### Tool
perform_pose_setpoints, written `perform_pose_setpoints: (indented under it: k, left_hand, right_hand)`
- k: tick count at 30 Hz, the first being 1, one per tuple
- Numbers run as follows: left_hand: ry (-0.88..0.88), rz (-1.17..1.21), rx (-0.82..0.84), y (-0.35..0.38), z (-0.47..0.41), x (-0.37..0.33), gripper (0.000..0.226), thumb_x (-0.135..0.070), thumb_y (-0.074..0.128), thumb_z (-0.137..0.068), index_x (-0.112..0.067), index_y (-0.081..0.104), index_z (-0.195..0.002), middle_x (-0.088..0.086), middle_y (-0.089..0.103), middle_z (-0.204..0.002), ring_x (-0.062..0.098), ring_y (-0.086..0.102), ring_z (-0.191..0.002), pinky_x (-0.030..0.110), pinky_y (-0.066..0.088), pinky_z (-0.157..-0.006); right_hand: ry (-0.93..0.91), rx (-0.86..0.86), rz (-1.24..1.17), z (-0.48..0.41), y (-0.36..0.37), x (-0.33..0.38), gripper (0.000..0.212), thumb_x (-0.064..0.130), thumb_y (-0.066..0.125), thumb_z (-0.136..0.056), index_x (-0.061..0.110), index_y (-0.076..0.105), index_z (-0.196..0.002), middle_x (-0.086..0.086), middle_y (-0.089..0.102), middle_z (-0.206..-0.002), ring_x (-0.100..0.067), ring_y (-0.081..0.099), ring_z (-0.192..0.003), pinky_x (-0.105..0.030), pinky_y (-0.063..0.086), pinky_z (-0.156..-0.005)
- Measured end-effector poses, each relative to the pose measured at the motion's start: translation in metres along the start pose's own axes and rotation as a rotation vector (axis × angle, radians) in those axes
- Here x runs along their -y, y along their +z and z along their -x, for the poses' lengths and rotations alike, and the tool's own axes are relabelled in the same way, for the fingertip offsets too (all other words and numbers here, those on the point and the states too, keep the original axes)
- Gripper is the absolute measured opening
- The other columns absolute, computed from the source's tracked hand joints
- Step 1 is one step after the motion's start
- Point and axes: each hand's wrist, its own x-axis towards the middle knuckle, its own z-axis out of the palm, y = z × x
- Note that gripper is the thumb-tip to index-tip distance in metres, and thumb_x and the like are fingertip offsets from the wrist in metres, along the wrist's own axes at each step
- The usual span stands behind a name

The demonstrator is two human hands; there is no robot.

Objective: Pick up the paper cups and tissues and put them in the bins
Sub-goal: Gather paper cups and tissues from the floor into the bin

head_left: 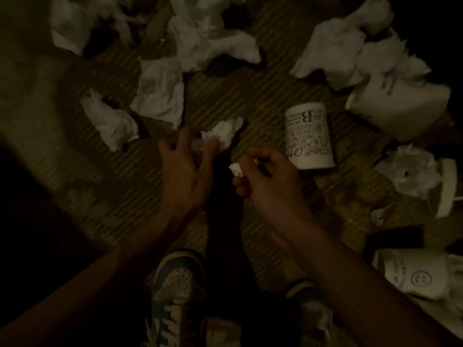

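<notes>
Gathering step | right hand (270,182) pinches small wad (236,169) | left hand (184,166) touches crumpled tissue (224,132); grasp unclear | next: close, lift; bins unseen

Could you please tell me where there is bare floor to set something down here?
Widest bare patch: the brown striped carpet left of the left hand, below the crumpled white tissue. A smaller one lies between the printed white paper cup and the big tissue heap above. The top and right edges are crowded with tissues and cups.
</notes>
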Motion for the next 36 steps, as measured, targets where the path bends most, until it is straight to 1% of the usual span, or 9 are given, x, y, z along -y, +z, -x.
perform_pose_setpoints:
  k: [6, 9, 11, 16, 22, 25, 30, 34, 36]
  left_hand:
    - [-0.005, 0.06, -0.074, -0.005, -0.009, 0.012, 0.022, -0.039, 0.061, -0.091, -0.021, 0.06, -0.079, 0.005, 0.06, -0.084, 0.004, 0.047, -0.076, 0.002, 0.032, -0.064]
    - [-0.096, 0.354, -0.109, -0.005, -0.008, 0.016, 0.023, -0.033, 0.068, -0.088, -0.017, 0.064, -0.071, 0.003, 0.067, -0.073, 0.012, 0.064, -0.07, 0.018, 0.048, -0.064]
    - [-0.158, 0.532, -0.067, -0.01, -0.001, 0.014, 0.025, -0.028, 0.07, -0.087, -0.013, 0.065, -0.067, 0.004, 0.07, -0.066, 0.013, 0.067, -0.064, 0.027, 0.052, -0.058]
    - [-0.05, 0.695, -0.047, -0.035, 0.004, 0.01, 0.011, -0.021, 0.071, -0.086, -0.011, 0.068, -0.082, 0.0, 0.073, -0.071, 0.009, 0.07, -0.065, 0.017, 0.051, -0.055]
    - [0.115, 0.663, -0.042, -0.05, 0.012, 0.005, 0.01, -0.018, 0.072, -0.085, -0.018, 0.065, -0.079, -0.005, 0.07, -0.072, 0.001, 0.066, -0.065, 0.013, 0.048, -0.055]
    - [0.166, 0.64, -0.048, -0.058, 0.013, 0.008, 0.009, -0.019, 0.072, -0.086, -0.025, 0.071, -0.079, -0.011, 0.072, -0.077, -0.003, 0.066, -0.072, 0.01, 0.047, -0.061]
    - [0.289, 0.383, -0.046, -0.075, 0.013, 0.022, 0.009, -0.025, 0.072, -0.085, -0.034, 0.072, -0.084, -0.011, 0.062, -0.083, 0.0, 0.058, -0.078, 0.01, 0.038, -0.066]
    - [0.287, 0.395, -0.066, -0.092, 0.01, 0.036, 0.021, -0.031, 0.069, -0.086, -0.049, 0.068, -0.074, -0.022, 0.066, -0.079, -0.003, 0.061, -0.075, 0.011, 0.044, -0.062]
    - [0.201, 0.416, -0.187, -0.099, -0.004, 0.046, 0.008, -0.033, 0.066, -0.089, -0.04, 0.068, -0.092, -0.017, 0.066, -0.084, 0.0, 0.063, -0.079, 0.012, 0.045, -0.064]
  right_hand:
    - [-0.045, 0.034, 0.048, -0.019, 0.019, 0.011, 0.01, 0.026, 0.061, -0.093, 0.035, 0.061, -0.092, 0.01, 0.068, -0.084, -0.005, 0.066, -0.071, -0.015, 0.051, -0.055]
    - [-0.083, 0.074, 0.082, -0.022, 0.032, 0.002, 0.01, 0.029, 0.059, -0.094, 0.037, 0.062, -0.089, 0.016, 0.069, -0.084, 0.003, 0.067, -0.072, -0.011, 0.048, -0.054]
    - [-0.071, 0.072, 0.113, -0.018, 0.041, -0.004, 0.008, 0.032, 0.057, -0.094, 0.039, 0.061, -0.091, 0.016, 0.069, -0.09, 0.003, 0.067, -0.077, -0.015, 0.05, -0.057]
    - [-0.081, 0.05, 0.135, -0.021, 0.065, 0.002, 0.014, 0.035, 0.051, -0.097, 0.036, 0.06, -0.107, 0.01, 0.067, -0.099, -0.008, 0.067, -0.084, -0.024, 0.05, -0.061]
    - [0.035, 0.142, 0.062, -0.003, 0.083, 0.015, 0.044, 0.051, 0.034, -0.101, 0.026, 0.07, -0.104, -0.003, 0.075, -0.097, -0.017, 0.073, -0.083, -0.028, 0.056, -0.06]
    - [0.07, 0.238, -0.004, 0.003, 0.09, 0.023, 0.061, 0.054, 0.035, -0.099, 0.023, 0.078, -0.07, 0.0, 0.076, -0.077, -0.012, 0.073, -0.071, -0.021, 0.054, -0.051]
    - [0.04, 0.263, 0.006, 0.005, 0.099, 0.026, 0.042, 0.047, 0.051, -0.096, 0.01, 0.071, -0.101, -0.006, 0.076, -0.088, -0.017, 0.074, -0.079, -0.024, 0.056, -0.058]
    - [0.017, 0.211, 0.086, 0.006, 0.101, 0.022, 0.029, 0.027, 0.051, -0.1, 0.004, 0.065, -0.11, -0.01, 0.071, -0.085, -0.018, 0.066, -0.065, -0.021, 0.047, -0.046]
    - [0.037, 0.192, 0.08, 0.001, 0.1, 0.02, 0.024, 0.019, 0.05, -0.1, 0.002, 0.059, -0.115, -0.01, 0.066, -0.08, -0.011, 0.061, -0.054, -0.019, 0.044, -0.043]
